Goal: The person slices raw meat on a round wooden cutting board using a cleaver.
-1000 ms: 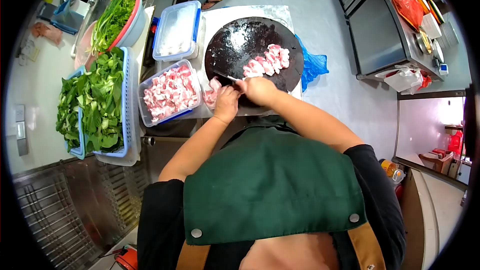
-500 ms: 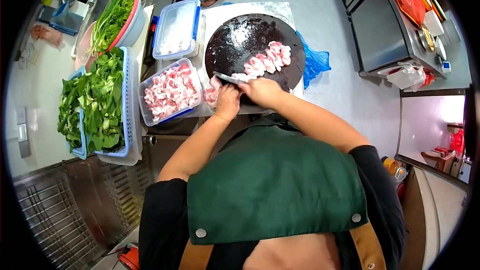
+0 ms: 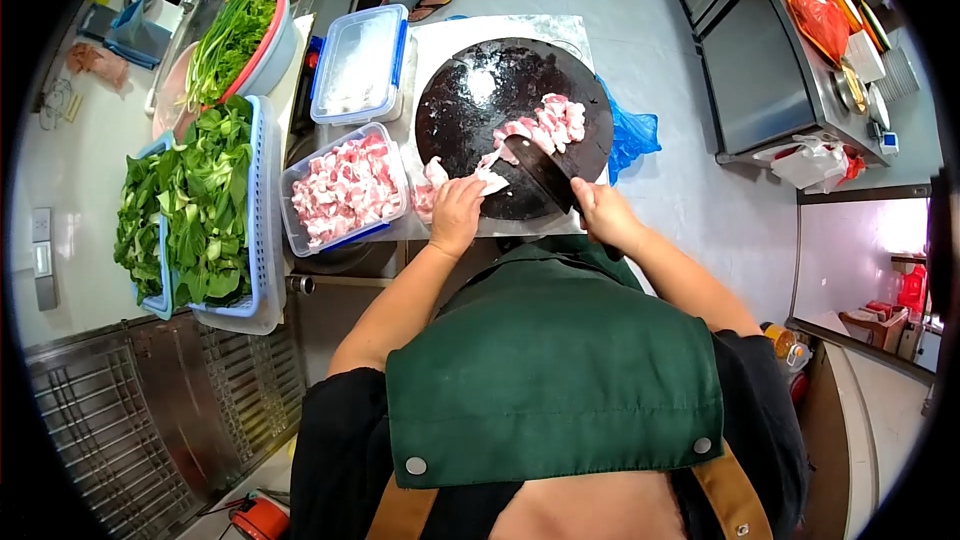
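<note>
My right hand (image 3: 610, 217) grips a cleaver (image 3: 541, 172) by its handle, near the front edge of a round, dark chopping board (image 3: 455, 105). The blade slants up and to the left over the board, its tip beside a row of cut raw meat pieces (image 3: 558, 124). On the board's left front edge, my left hand (image 3: 457, 214) has its fingers closed on a piece of raw meat (image 3: 430, 190). A whitish strip of this meat shows beyond the fingertips. Left of that hand stands an uncovered plastic container (image 3: 345, 187) full of cut meat.
Behind it is a lidded clear container (image 3: 357, 60). Leafy greens (image 3: 205, 205) fill blue baskets on the left, near a basin (image 3: 284, 35) of green herbs. A blue plastic bag (image 3: 632, 133) hangs at the board's right. Another person's feet (image 3: 432, 2) show at the top.
My right hand with the cleaver has moved right, away from my left hand, and the blade now points up-left over the board. My left hand stays on the meat.
</note>
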Tool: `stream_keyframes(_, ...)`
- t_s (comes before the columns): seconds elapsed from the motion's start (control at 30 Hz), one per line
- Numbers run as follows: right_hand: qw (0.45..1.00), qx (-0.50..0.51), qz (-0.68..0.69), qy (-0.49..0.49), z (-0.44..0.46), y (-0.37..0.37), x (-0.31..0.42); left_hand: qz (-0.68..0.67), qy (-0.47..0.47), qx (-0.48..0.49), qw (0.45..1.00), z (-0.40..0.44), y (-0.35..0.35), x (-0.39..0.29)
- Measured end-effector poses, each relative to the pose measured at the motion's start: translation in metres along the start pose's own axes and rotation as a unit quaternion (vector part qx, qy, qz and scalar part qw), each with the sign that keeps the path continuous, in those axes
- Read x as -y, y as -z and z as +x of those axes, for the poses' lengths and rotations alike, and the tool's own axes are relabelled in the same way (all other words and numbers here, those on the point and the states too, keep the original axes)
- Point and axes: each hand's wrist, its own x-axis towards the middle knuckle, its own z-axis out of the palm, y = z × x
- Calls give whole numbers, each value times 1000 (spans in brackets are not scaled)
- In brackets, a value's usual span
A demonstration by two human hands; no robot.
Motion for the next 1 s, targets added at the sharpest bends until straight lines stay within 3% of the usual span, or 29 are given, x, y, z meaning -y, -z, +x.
stream_keyframes(0.03,998,-32,-16,53,-1,-7,-4,0,0,0,1000,-1,0,0)
stream_keyframes(0.07,978,-82,-62,182,-3,-14,-6,4,-9,5,1000,-1,0,1)
stream_keyframes(0.17,952,-75,-229,189,4,-21,1,7,-12,4,1000,0,-2,0)
stream_keyframes(0.27,931,-84,-288,209,25,-36,24,6,0,14,1000,-2,-9,10)
stream_keyframes(0.4,930,-77,-273,233,58,-55,44,53,9,55,997,0,-1,7)
stream_keyframes(0.5,939,-56,-258,219,55,-51,36,42,-2,27,999,1,8,-2)
stream_keyframes(0.57,969,-70,-133,198,47,-33,11,18,3,16,1000,0,9,0)
stream_keyframes(0.67,976,-74,-140,149,15,-17,10,3,-16,-1,1000,-3,7,1)
stream_keyframes(0.8,941,-51,-269,197,-16,-30,24,17,-6,9,1000,-2,2,1)
stream_keyframes(1.0,930,-57,-292,217,5,-47,34,19,-2,8,1000,-3,-5,7)
